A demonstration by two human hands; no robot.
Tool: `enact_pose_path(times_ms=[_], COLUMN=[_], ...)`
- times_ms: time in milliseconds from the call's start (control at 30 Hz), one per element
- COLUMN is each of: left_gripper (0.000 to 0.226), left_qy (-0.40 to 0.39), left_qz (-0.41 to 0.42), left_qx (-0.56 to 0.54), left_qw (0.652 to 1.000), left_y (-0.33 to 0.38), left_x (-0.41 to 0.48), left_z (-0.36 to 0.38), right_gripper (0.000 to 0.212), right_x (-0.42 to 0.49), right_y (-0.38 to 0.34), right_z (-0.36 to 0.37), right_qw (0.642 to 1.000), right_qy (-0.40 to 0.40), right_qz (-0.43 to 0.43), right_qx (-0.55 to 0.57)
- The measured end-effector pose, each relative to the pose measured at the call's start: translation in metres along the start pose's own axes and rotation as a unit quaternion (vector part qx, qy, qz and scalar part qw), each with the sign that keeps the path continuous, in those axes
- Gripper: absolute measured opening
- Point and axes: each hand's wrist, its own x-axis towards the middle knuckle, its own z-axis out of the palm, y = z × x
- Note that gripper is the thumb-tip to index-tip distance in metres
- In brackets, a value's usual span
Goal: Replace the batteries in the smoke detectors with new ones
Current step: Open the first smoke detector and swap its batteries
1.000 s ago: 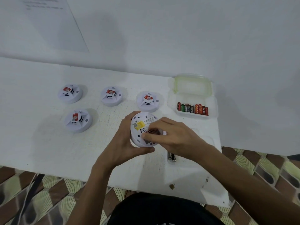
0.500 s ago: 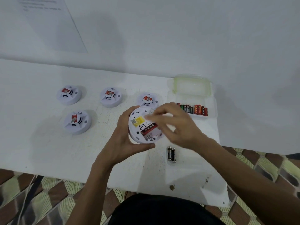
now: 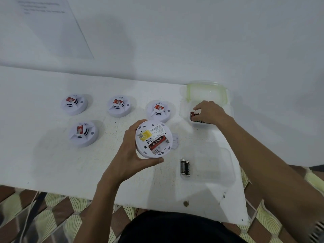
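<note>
Now that the right hand (image 3: 209, 112) has left the upturned smoke detector (image 3: 153, 139) at frame centre for the battery box (image 3: 190, 119) at upper right, one red battery (image 3: 157, 142) sits seated beside a seemingly empty slot. The left hand (image 3: 129, 155) grips the detector's rim. Whether the right fingers (image 3: 198, 107) have pinched a cell, I cannot tell.

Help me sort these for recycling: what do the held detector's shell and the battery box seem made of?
The detector shell: likely moulded white plastic, satin finish; smooth rounded rim, moulded slots, soft sheen. The battery box: probably clear, glossy plastic; the table shows through its walls, and the lid is tinted green. Glass cannot be excluded.
</note>
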Motion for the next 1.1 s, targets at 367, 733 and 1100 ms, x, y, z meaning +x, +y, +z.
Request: enact_pose_path(times_ms=[367,733,1100], left_gripper=[0.102,0.092,0.096], left_qy=[0.022,0.081,0.086], left_qz=[-0.005,0.019,0.036], left_qx=[0.001,0.002,-0.009], left_qw=[1.000,0.997,0.996], left_y=[-0.004,-0.003,0.006], left_x=[0.000,0.006,0.004], left_z=[0.003,0.011,0.013], right_gripper=[0.014,0.016,0.012], right_x=[-0.026,-0.155,-0.174], right_y=[-0.006,-0.071,-0.091], right_z=[-0.004,0.014,0.056], right_qw=[0.964,0.809,0.807], right_qy=[0.093,0.167,0.205], right_qz=[-0.077,-0.135,-0.181], right_qx=[0.238,0.547,0.523])
